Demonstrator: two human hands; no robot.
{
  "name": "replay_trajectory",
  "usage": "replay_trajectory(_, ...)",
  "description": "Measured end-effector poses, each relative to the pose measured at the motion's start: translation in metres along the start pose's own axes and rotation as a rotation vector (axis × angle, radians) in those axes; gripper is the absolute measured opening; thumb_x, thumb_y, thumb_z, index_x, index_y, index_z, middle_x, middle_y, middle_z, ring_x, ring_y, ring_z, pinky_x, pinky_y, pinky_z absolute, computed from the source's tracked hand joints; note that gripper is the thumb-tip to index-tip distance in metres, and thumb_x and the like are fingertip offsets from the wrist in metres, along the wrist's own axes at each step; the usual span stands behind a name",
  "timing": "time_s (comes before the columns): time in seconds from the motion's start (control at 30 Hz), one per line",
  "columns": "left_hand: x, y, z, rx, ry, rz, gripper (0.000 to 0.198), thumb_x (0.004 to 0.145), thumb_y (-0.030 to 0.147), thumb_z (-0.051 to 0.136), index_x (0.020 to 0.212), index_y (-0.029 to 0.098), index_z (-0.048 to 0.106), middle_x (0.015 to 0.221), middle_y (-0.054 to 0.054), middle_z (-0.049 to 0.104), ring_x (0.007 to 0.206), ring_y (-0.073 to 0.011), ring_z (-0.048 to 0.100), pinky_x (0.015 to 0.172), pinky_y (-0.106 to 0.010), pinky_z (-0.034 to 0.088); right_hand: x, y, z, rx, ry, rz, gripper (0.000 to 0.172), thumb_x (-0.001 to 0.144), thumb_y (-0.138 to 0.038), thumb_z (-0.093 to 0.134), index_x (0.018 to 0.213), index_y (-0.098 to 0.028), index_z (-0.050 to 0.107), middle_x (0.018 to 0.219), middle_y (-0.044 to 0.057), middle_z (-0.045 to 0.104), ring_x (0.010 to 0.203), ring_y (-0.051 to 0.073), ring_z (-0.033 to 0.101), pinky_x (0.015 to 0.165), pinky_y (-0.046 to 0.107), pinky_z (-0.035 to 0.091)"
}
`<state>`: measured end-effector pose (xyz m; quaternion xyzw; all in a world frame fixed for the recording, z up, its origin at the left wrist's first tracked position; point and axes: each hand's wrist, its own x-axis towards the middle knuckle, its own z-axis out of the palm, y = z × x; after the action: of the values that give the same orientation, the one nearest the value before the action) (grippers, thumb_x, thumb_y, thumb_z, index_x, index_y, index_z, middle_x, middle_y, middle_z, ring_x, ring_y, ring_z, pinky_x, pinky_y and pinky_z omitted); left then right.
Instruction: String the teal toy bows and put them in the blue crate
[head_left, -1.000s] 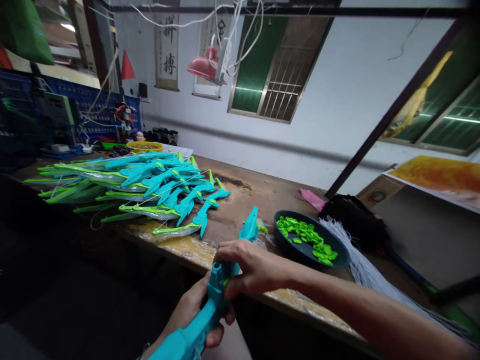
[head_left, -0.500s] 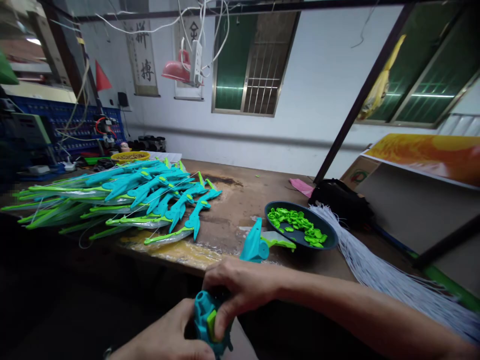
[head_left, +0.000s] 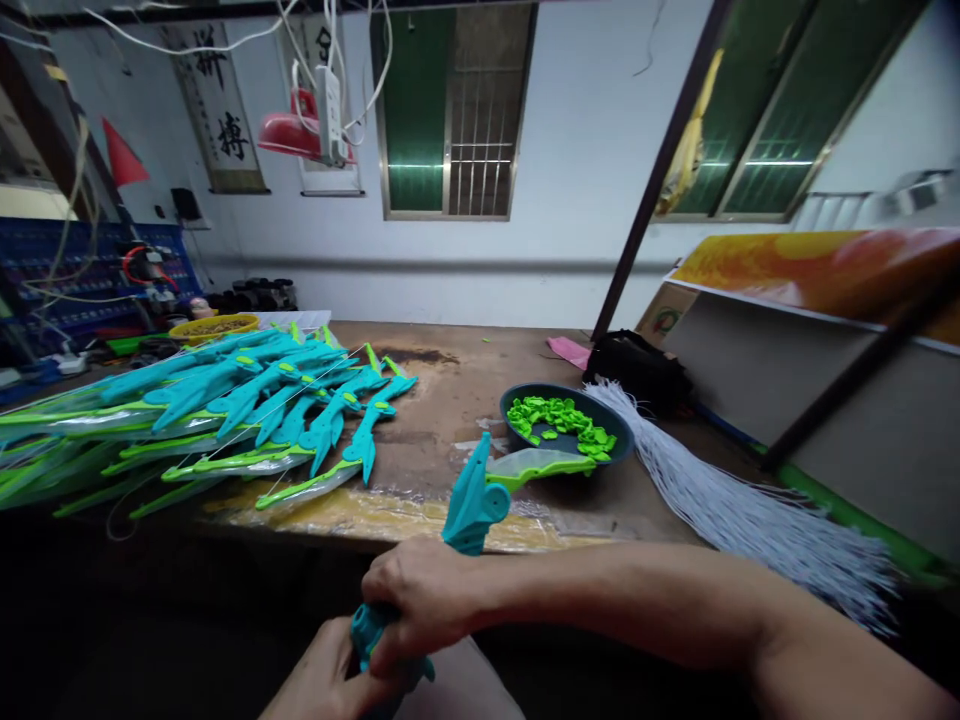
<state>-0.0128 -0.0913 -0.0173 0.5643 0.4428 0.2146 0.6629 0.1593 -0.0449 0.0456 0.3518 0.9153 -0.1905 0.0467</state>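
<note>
A teal plastic toy bow [head_left: 469, 510] with a green and clear limb is held low in front of me, tilted up from behind my right hand. My left hand [head_left: 322, 670] is closed round its lower teal part. My right hand [head_left: 427, 590] is wrapped over the same part from above, its thumb pressed against it. The fingers hide most of the gripped section. Beyond the bow's limb stands a dark round bowl [head_left: 626, 440] with several small green plastic pieces [head_left: 600, 440].
A heap of teal and green toy bows [head_left: 277, 400] covers the bench's left side. Right of the bowl lies a long bundle of white strings [head_left: 697, 480], near a black bag [head_left: 637, 365]. A red lamp [head_left: 289, 135] hangs above, and a dark post [head_left: 652, 170] rises behind.
The view has turned right, so the bench things sit further left. A green piece seen under my right thumb is now hidden by the hand. Both hands still grip the toy bow.
</note>
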Motion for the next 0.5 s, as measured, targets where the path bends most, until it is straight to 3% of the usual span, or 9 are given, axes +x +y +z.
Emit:
replay_trajectory(0.1,0.006,-0.013,0.001,0.148,0.083,0.065,0.043,0.07,0.055,0.075,0.075,0.013,0.07,0.073,-0.003,0.059,0.073,-0.0201,0.049,0.066,-0.028,0.043,0.006,0.003,0.013,-0.051,0.008,0.0,0.04,0.079,-0.058,0.074,0.084,-0.019,0.066,0.081,-0.002,0.068,0.065,0.014,0.059,0.043,0.024,0.027)
replay_trajectory(0.2,0.012,-0.01,0.001,0.17,0.086,0.103,0.051,0.071,0.062,0.073,0.079,0.011,0.072,0.079,-0.007,0.066,0.078,-0.0237,0.055,0.068,-0.029,0.047,0.0,0.001,0.016,-0.145,0.136,-0.041,0.04,0.076,-0.056,0.079,0.08,-0.017,0.068,0.077,0.002,0.07,0.064,0.017,0.061,0.045,0.025,0.035)
replay_trajectory(0.23,0.013,-0.004,0.0,0.158,0.089,0.122,0.052,0.07,0.062,0.074,0.08,0.011,0.073,0.08,-0.008,0.068,0.08,-0.025,0.057,0.07,-0.029,0.048,-0.006,-0.001,0.015,-0.183,0.204,-0.046,0.036,0.079,-0.05,0.078,0.082,-0.015,0.069,0.079,0.004,0.071,0.069,0.019,0.063,0.051,0.026,0.042)
replay_trajectory(0.3,0.016,0.013,-0.005,0.104,0.109,0.139,0.05,0.069,0.059,0.078,0.083,0.011,0.074,0.081,-0.008,0.072,0.081,-0.0268,0.062,0.07,-0.03,0.05,-0.022,-0.007,0.01,-0.221,0.404,-0.068,0.024,0.088,-0.035,0.071,0.093,-0.012,0.068,0.094,0.011,0.072,0.089,0.025,0.064,0.078,0.035,0.052)
replay_trajectory(0.37,0.018,0.033,-0.014,-0.005,0.153,0.128,0.047,0.07,0.055,0.08,0.09,0.013,0.074,0.084,-0.008,0.075,0.082,-0.0282,0.067,0.072,-0.032,0.054,-0.043,-0.011,0.009,-0.153,0.68,-0.111,0.019,0.096,-0.022,0.059,0.11,-0.01,0.064,0.111,0.016,0.068,0.109,0.028,0.059,0.1,0.044,0.046)
replay_trajectory(0.43,0.023,0.049,-0.023,-0.158,0.226,0.114,0.046,0.075,0.053,0.077,0.098,0.014,0.073,0.089,-0.009,0.077,0.083,-0.0291,0.071,0.074,-0.035,0.057,-0.061,-0.01,0.019,-0.016,0.934,-0.16,0.022,0.099,-0.021,0.053,0.119,-0.013,0.058,0.113,0.015,0.066,0.108,0.025,0.059,0.098,0.041,0.049)
replay_trajectory(0.5,0.03,0.061,-0.031,-0.301,0.287,0.14,0.043,0.079,0.051,0.073,0.101,0.014,0.072,0.09,-0.01,0.078,0.084,-0.0299,0.073,0.077,-0.037,0.059,-0.07,-0.001,0.041,0.098,1.01,-0.173,0.022,0.103,-0.029,0.048,0.118,-0.016,0.057,0.104,0.013,0.067,0.094,0.022,0.064,0.081,0.032,0.054)
